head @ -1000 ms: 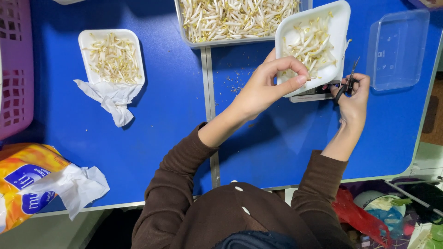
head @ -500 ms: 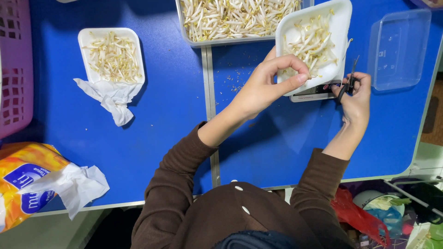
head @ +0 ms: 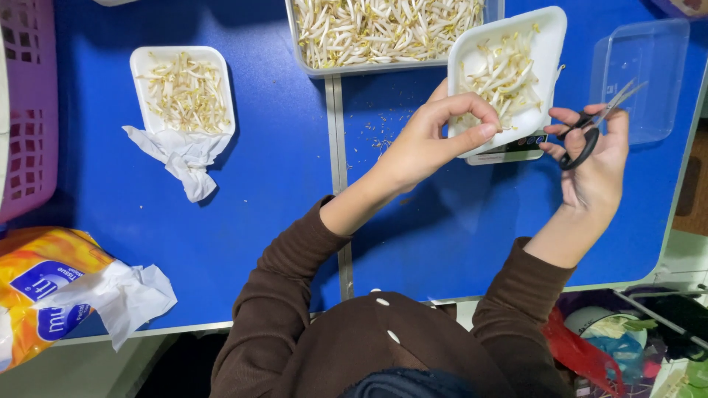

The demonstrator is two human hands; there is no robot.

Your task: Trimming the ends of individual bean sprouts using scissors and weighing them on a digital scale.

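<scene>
The person leans over a blue table (head: 243, 243), brown sleeves pushed towards two jobs at once. The left hand (head: 431, 136) curls at the near edge of a white foam tray (head: 549, 44) of bean sprouts, thumb and fingertips pinched together; whether a sprout sits between them I cannot tell. The tray rests tilted on a small flat device just beneath it. The right hand (head: 594, 158) is raised just to the right of that tray, fingers through the black loops of a small pair of scissors (head: 597, 118), blades pointing up and right, over the edge of a clear plastic container (head: 649, 74). The two hands are apart, the tray's corner between them. Behind the tray stands a larger metal tray (head: 306, 51) heaped with sprouts. Well to the left lies a second foam tray (head: 144, 63) holding a thinner layer of sprouts, a crumpled tissue (head: 181, 158) touching its near edge. An orange tissue pack (head: 29, 295) sits at the near left corner, beside a pink basket (head: 26, 110).
</scene>
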